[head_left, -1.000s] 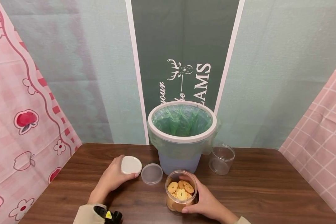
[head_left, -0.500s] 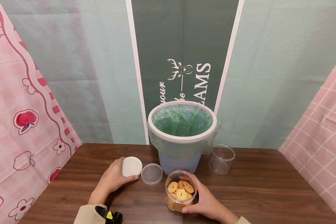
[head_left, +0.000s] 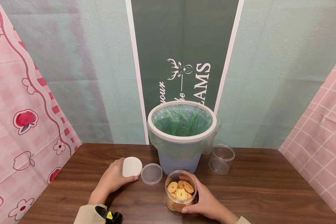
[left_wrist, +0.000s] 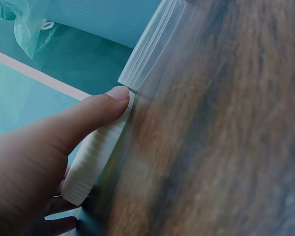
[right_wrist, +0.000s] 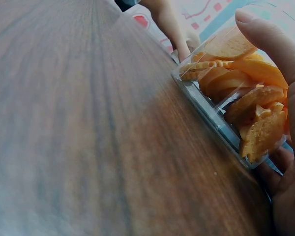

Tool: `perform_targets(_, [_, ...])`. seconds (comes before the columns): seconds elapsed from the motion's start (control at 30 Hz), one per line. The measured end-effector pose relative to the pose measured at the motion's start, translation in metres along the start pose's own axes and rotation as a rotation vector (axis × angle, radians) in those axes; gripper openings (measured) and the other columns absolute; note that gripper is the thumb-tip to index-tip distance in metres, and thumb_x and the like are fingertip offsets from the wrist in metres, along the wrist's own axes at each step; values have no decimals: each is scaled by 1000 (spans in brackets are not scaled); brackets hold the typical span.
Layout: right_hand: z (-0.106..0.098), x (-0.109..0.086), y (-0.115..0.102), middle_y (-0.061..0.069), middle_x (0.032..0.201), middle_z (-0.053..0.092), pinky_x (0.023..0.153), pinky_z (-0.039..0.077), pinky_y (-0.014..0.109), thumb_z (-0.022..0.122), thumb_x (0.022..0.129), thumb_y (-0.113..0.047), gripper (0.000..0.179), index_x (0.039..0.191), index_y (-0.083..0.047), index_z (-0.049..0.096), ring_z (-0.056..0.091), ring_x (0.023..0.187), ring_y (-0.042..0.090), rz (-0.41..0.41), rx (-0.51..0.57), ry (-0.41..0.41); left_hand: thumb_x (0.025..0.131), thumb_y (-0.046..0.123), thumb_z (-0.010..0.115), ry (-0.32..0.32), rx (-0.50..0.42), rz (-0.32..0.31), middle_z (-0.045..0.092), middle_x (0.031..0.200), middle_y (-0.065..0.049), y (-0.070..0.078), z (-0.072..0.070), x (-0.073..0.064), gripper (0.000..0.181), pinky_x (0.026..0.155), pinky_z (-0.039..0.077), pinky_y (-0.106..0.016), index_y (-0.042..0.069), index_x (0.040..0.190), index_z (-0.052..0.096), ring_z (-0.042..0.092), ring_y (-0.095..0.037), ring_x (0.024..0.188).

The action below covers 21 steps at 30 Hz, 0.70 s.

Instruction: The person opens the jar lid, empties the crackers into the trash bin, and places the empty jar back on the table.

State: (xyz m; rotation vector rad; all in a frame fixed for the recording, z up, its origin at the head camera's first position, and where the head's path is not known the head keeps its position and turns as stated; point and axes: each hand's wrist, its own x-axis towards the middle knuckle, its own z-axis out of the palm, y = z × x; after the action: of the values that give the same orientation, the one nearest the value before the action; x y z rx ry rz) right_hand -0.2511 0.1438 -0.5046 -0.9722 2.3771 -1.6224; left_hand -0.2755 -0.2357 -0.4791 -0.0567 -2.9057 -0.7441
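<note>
My left hand (head_left: 112, 177) holds a white lid (head_left: 132, 167) by its edge, low at the tabletop. In the left wrist view the thumb presses one side of this lid (left_wrist: 91, 164), whose rim is ribbed, while other fingers are partly hidden behind it. Just to its right lies a translucent lid (head_left: 152, 174). My right hand (head_left: 205, 201) grips a clear, uncovered jar (head_left: 175, 205) of round cookies (head_left: 181, 194), standing upright on the table. The right wrist view has the thumb along one side and stacked cookies (right_wrist: 236, 81) through the wall.
Behind the lids and jar stands a waste bin (head_left: 182, 138) with a white rim and green liner. A second clear jar (head_left: 221, 160), uncovered, stands to the bin's right. Everything rests on a dark wooden table (head_left: 268, 186), with cloth hangings behind and at both sides.
Between one second and half a second ago, the white lid shifted slightly toward me and right in my left hand, and its tilt changed a little. My right hand and the cookie jar stay still.
</note>
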Motion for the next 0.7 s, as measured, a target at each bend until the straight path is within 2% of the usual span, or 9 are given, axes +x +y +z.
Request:
perform_targets(0.13, [0,0,-1,5,148,55,112,34,15,93,69,-24,104,154,-28,34,52,134,8,-15,-7,1,69,61,84,-2,7,-1,60,131,-26,0,0,0,107,92,52,-55,-7,143,47,60,-38,116])
perform_targets(0.5, [0,0,-3,1,150,54,113,33,15,94,69,-25,103,154,-30,35,50,136,8,32,9,-4,68,63,84,17,74,26,62,126,-24,0,1,-2,104,90,52,-53,-7,138,51,61,-36,112])
perform_targets(0.7, [-1,0,2,4,148,54,111,35,15,92,71,-25,104,156,-29,32,51,135,8,-34,-33,-13,70,66,81,1,131,23,59,133,-29,3,0,-4,110,91,52,-56,-10,142,47,60,-41,117])
